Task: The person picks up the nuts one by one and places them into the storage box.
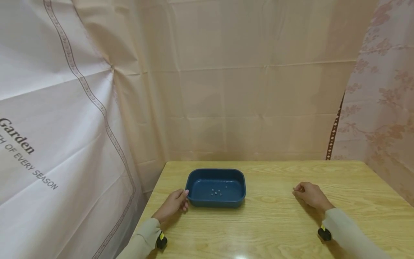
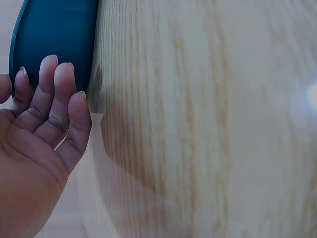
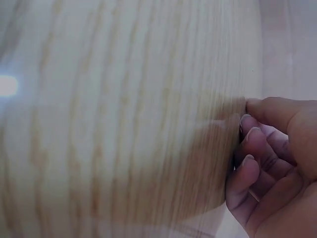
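Note:
A dark blue rectangular tray (image 1: pixel 216 204) with raised sides stands on the wooden table. Several tiny shiny metal pieces (image 1: pixel 215 193) lie on its floor, most of them in a loose cluster and one apart toward the back right. My left hand (image 1: pixel 174 204) pinches the tray's left rim between thumb and index finger. In the left wrist view the other fingers (image 2: pixel 64 94) curve loosely beside the tray's wall. Well to the right, my right hand (image 1: pixel 310 195) is low at the tabletop, fingers bent and thumb and index tips together. I cannot tell if a tiny piece is between them.
The light wood-grain table (image 1: pixel 271 223) ends at a beige hanging cloth (image 1: pixel 245 108) behind. A white printed cloth (image 1: pixel 58 118) hangs at the left, a floral one (image 1: pixel 385 100) at the right. Each wrist wears a black device, the left one (image 1: pixel 161 240) close over the table.

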A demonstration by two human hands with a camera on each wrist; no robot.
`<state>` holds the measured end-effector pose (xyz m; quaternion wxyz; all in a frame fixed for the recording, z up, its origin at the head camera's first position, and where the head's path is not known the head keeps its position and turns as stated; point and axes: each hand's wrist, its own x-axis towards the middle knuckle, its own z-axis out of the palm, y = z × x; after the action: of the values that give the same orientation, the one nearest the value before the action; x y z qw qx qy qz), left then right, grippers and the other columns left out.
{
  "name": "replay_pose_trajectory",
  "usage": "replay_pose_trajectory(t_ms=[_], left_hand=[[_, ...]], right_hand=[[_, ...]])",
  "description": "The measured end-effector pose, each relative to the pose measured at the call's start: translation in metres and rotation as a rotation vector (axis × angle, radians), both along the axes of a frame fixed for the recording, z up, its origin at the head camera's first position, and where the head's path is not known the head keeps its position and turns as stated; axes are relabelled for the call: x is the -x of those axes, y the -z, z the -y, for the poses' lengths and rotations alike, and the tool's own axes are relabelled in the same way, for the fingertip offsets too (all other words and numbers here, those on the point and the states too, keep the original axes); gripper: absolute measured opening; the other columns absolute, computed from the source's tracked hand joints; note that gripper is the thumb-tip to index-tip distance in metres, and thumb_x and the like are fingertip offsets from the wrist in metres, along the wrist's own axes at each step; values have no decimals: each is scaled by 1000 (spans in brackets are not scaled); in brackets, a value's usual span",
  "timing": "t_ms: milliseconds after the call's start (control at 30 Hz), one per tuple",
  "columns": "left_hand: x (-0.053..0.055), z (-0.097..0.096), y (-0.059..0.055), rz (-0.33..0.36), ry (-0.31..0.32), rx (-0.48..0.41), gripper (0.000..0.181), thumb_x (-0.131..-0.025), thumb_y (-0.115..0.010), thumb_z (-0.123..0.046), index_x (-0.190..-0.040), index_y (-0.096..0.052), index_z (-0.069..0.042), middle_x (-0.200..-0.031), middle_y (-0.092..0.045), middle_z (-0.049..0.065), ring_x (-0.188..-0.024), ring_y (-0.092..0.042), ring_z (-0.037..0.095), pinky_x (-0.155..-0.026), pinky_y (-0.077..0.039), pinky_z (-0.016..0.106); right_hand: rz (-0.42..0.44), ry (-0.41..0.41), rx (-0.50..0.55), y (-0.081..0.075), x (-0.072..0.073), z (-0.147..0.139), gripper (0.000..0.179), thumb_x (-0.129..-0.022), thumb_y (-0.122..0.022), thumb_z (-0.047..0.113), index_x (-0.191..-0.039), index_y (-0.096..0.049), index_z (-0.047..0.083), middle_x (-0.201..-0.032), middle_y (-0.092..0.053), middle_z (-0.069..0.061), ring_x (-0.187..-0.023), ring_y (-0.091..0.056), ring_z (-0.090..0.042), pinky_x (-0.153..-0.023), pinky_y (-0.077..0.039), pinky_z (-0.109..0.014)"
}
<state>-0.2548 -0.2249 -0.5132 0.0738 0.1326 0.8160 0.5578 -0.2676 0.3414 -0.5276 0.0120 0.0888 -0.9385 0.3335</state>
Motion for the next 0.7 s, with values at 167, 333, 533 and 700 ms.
replay_pose_trajectory(t_ms=[167, 333, 533, 700], left_hand=[[0, 0, 0, -7, 1, 4, 48, -112, -42, -38, -102, -56, 7, -82, -63, 13, -70, -60, 22, -63, -56, 34], [0, 0, -2, -10, -1, 7, 47, -113, -43, -37, -102, -56, 6, -82, -64, 14, -69, -60, 22, -63, -55, 33], [0, -1, -2, 0, 4, 8, 44, -113, -43, -35, -101, -56, 4, -82, -63, 12, -69, -60, 19, -64, -55, 30], [1, 2, -1, 2, 22, 4, 46, -113, -43, -38, -102, -56, 5, -82, -62, 11, -70, -59, 18, -65, -56, 30]], right_hand=[[50, 11, 2, -3, 0, 0, 14, -101, -62, 13, -95, -67, 1, -84, -62, -5, -68, -52, -19, -56, -46, -29], [98, 10, 23, -5, -2, 2, 15, -100, -62, 11, -86, -64, 5, -71, -54, -2, -61, -49, -17, -55, -43, -29], [85, -6, 25, -4, -4, 3, 16, -96, -61, 6, -80, -61, 7, -67, -53, -1, -57, -48, -16, -51, -41, -28], [80, 5, 27, -1, -4, 3, 11, -95, -61, 5, -84, -64, 5, -70, -56, -3, -58, -51, -16, -50, -43, -26]])
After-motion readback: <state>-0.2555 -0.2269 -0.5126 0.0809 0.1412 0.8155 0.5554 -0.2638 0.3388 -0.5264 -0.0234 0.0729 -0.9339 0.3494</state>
